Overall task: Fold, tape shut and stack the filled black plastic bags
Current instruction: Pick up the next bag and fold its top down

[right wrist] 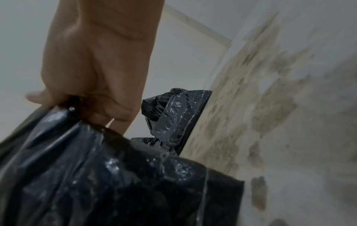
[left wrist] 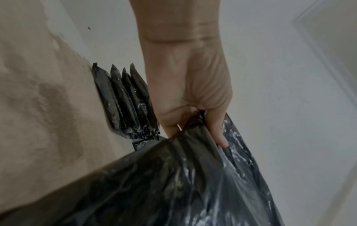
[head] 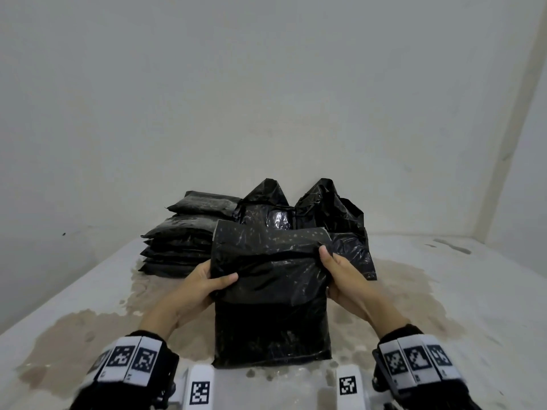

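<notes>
1. Both hands grip one filled black bag (head: 270, 294) in the head view. It stands upright on the bench (head: 444, 291) near the front edge, about midway between the side edges.
2. In that view the left hand (head: 207, 281) pinches the bag's left side, thumb laid across the front and the fingers hidden behind. The right hand (head: 340, 276) pinches the right side at about the same height, thumb tip on the front of a crease in the plastic.
3. Above the crease the top of the bag rises as a loose flap.
4. Behind it, towards the back edge, a stack of flat bags (head: 183, 235) lies to the left. Two open bags (head: 310, 214) with pointed tops stand to its right, touching one another.
5. Brown stains (head: 408, 294) spread over the pale bench around the bags.
6. From the left wrist, the left hand (left wrist: 189, 91) has its fingers curled into bunched plastic of the bag (left wrist: 173, 183). The stack (left wrist: 125, 104) shows edge-on beyond it, against the stained bench (left wrist: 38, 107).
7. From the right wrist, the right hand (right wrist: 92, 68) is curled round the bag's (right wrist: 115, 183) gathered edge. One crumpled open bag (right wrist: 172, 116) stands beyond, on the stained bench (right wrist: 270, 122).
</notes>
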